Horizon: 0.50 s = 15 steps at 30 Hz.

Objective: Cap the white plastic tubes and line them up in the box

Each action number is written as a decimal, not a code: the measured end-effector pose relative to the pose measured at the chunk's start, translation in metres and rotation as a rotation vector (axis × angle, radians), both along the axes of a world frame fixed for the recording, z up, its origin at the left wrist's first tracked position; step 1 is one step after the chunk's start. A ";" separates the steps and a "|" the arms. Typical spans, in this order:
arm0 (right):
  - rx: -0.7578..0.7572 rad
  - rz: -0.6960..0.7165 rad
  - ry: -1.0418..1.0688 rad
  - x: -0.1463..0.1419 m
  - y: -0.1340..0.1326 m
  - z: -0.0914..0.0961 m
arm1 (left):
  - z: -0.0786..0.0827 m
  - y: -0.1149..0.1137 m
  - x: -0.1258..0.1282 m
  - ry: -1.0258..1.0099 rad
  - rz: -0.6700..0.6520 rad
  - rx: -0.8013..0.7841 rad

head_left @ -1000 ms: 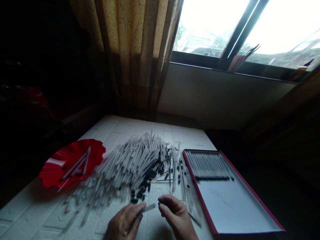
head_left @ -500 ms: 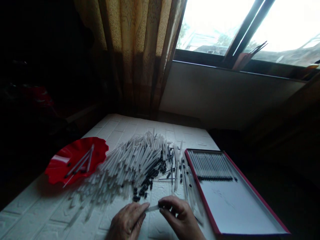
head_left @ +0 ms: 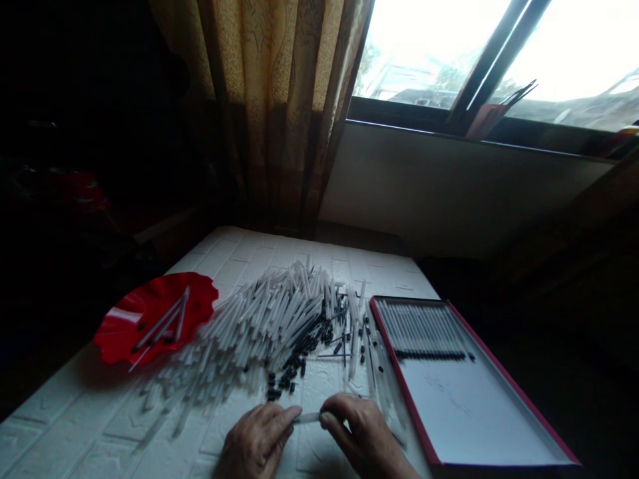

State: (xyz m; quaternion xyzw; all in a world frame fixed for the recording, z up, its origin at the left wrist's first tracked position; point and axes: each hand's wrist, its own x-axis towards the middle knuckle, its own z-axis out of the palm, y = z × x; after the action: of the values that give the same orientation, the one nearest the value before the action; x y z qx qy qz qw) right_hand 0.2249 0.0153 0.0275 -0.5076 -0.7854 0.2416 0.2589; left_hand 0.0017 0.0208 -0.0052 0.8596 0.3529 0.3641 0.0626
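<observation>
**Left hand [head_left: 257, 442] and right hand [head_left: 364, 442] closing on one white tube [head_left: 307, 418], gripped between the fingertips!**
Loose black caps [head_left: 282, 382] just past the left fingers, heap of tubes [head_left: 269, 326] beyond, red-rimmed tray [head_left: 469, 392] right of the right fingers.

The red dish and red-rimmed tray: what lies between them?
The head view shows a heap of white tubes and small black pieces between the red dish and the red-rimmed tray.

Your head cam looks forward and down, pretty close over the white table [head_left: 64, 426]. Your left hand [head_left: 257, 442] and right hand [head_left: 367, 442] sit at 6 o'clock, window [head_left: 429, 53] at 1 o'clock.
</observation>
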 end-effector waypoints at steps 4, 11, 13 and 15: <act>0.011 -0.020 -0.117 -0.001 -0.001 -0.016 | -0.002 0.000 0.000 0.026 -0.032 0.006; -0.119 -0.083 0.227 -0.005 -0.005 -0.029 | -0.003 -0.002 -0.001 0.050 -0.030 -0.029; -0.155 -0.107 0.355 -0.005 -0.009 -0.026 | -0.003 -0.001 -0.001 0.050 -0.024 -0.020; -0.181 -0.118 0.478 -0.006 -0.013 -0.027 | -0.002 0.000 0.000 0.051 -0.010 -0.008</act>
State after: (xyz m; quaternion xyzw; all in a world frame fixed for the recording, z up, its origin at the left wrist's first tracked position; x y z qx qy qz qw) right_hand 0.2189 0.0025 0.0006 -0.5023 -0.6462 0.4083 0.4042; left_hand 0.0013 0.0207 -0.0074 0.8702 0.3514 0.3403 0.0591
